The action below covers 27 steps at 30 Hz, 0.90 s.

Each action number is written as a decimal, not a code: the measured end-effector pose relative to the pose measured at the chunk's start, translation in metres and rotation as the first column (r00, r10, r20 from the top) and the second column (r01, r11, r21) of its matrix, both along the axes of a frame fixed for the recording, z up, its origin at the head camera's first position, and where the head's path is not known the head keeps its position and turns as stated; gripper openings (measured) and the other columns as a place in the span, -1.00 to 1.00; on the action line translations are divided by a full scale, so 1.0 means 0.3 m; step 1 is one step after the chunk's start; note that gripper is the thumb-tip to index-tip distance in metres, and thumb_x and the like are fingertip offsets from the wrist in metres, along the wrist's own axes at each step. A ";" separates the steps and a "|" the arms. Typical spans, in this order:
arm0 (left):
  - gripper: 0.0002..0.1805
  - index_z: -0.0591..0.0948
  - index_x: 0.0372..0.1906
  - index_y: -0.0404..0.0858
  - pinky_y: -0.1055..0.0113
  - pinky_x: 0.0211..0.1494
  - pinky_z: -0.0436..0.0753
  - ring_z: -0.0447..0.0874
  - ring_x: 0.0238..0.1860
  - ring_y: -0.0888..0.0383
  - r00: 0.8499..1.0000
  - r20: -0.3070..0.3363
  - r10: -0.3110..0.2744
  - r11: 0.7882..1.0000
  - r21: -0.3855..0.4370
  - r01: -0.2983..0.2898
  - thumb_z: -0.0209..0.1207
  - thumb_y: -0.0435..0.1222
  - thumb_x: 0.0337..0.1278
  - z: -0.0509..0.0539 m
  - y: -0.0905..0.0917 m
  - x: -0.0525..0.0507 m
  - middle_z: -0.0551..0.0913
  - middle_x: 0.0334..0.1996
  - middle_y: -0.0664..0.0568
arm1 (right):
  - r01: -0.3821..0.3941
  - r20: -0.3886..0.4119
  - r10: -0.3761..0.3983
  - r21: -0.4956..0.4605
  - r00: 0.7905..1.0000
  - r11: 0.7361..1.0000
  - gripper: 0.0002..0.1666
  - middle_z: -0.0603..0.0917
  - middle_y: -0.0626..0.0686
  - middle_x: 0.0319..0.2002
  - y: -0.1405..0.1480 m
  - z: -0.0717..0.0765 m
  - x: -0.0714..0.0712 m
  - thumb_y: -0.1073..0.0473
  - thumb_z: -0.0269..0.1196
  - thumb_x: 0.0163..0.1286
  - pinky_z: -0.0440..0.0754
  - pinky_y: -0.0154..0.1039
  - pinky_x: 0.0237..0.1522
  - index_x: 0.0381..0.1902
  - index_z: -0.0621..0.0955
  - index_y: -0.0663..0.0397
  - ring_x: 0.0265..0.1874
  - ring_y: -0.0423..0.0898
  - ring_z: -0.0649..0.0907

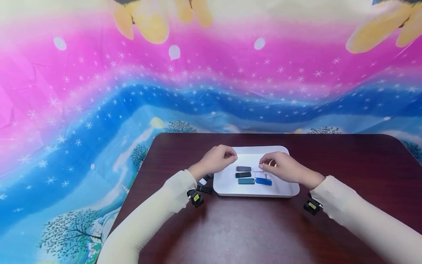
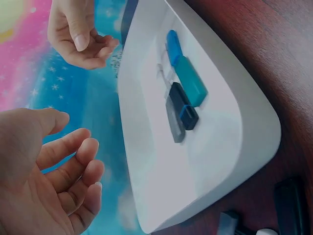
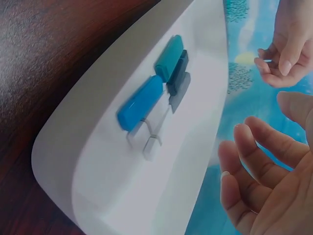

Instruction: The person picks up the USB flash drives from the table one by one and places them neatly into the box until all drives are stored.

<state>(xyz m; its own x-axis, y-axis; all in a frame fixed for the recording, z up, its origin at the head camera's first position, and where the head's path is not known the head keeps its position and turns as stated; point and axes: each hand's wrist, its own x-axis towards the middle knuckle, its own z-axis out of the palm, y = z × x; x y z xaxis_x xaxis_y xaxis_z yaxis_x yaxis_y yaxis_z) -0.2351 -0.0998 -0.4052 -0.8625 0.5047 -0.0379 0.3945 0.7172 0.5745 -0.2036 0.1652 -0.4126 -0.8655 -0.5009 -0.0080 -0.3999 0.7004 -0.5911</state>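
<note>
Both hands hover above a white tray [image 1: 227,189], apart from each other, with loosely bent fingers and nothing held. My left hand [image 1: 217,158] is over the tray's left part; my right hand [image 1: 284,167] is over its right part. Inside the tray lie several USB flash drives: a grey one [image 1: 243,169], a black one [image 1: 243,175], a teal one [image 1: 246,181] and a blue one [image 1: 263,181]. Beside these, white flash drives [image 3: 152,147] show faintly against the tray floor. In the left wrist view, the left palm [image 2: 29,191] faces the tray.
Left of the tray, a black flash drive [image 1: 204,189] and a black-and-white piece [image 1: 203,180] lie on the dark wooden table [image 1: 257,227]. The left forearm partly covers that spot. A colourful printed cloth [image 1: 211,73] hangs behind the table.
</note>
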 end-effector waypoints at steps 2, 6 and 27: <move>-0.75 0.73 -0.04 -0.13 0.35 -0.16 0.52 0.54 -0.28 0.21 1.000 -0.007 -0.010 1.000 0.013 0.010 0.09 -0.15 0.48 0.008 0.002 0.004 0.71 -0.24 0.13 | -0.006 -0.011 0.006 -0.008 1.000 1.000 -0.76 0.77 -0.02 -0.26 0.003 0.008 0.009 0.12 0.23 0.48 0.59 -0.22 -0.21 -0.08 0.73 0.11 -0.28 -0.19 0.61; -0.76 0.73 -0.05 -0.15 0.34 -0.14 0.52 0.54 -0.25 0.20 1.000 -0.019 -0.019 0.999 0.038 0.020 0.10 -0.17 0.47 0.026 0.004 0.013 0.71 -0.25 0.11 | -0.012 -0.041 0.011 -0.025 0.999 1.000 -0.78 0.76 -0.08 -0.24 0.013 0.024 0.028 0.11 0.24 0.47 0.60 -0.22 -0.19 -0.09 0.74 0.08 -0.28 -0.22 0.62; -0.76 0.71 -0.02 -0.10 0.38 -0.01 0.56 0.58 -0.17 0.28 0.994 -0.017 -0.110 0.994 -0.010 0.110 0.11 -0.12 0.49 0.057 0.084 0.070 0.72 -0.18 0.15 | 0.080 -0.046 -0.082 -0.049 0.996 0.996 -0.74 0.74 -0.06 -0.20 0.114 0.051 0.103 0.07 0.26 0.47 0.60 -0.29 -0.25 -0.02 0.72 0.06 -0.28 -0.19 0.63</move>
<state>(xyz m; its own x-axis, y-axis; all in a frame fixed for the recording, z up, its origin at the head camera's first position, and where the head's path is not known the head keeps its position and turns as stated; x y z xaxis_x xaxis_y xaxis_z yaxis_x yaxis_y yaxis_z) -0.2142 -0.0746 -0.3882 -0.8024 0.5961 -0.0282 0.4811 0.6742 0.5604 -0.1726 0.1995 -0.3972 -0.9020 -0.4280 0.0561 -0.3716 0.7036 -0.6057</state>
